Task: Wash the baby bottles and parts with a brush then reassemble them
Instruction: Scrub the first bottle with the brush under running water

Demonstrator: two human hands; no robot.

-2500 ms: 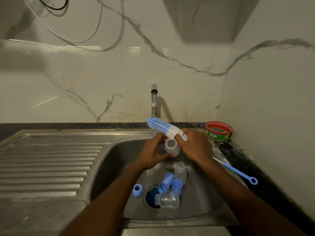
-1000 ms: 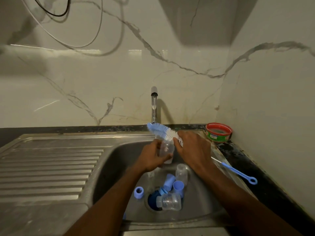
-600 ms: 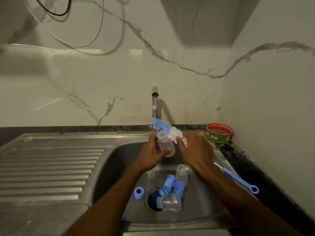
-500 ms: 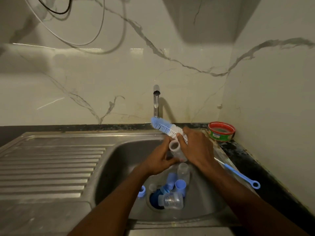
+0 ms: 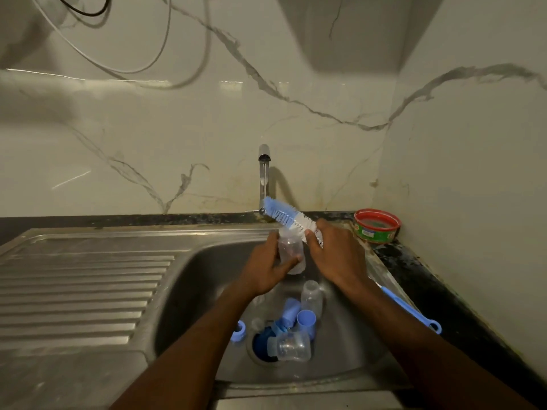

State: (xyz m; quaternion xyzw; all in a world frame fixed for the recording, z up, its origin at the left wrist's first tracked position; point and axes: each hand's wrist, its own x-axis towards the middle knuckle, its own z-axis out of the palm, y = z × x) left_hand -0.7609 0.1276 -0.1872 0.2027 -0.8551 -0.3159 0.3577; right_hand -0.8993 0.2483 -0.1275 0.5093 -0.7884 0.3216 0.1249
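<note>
Steel sink [image 5: 189, 279] has plenty waiting at 6 o'clock: two clear bottles [image 5: 291, 347], blue caps [image 5: 306, 319], a ring [image 5: 238, 331], so I'd say I'm early on and nothing's reassembled. My left hand [image 5: 263, 273] is wrapped round a clear bottle [image 5: 291, 253] above the basin, my right hand [image 5: 334, 253] grips the brush [image 5: 284, 216] at 12 o'clock of it. Can't tell if the tap's running or which bits are already clean.

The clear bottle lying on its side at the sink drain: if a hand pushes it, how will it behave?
The clear bottle would probably roll, since it lies on its round side. It looks like thin plastic, so likely light. The sink may be wet, so it could be slippery.
</note>
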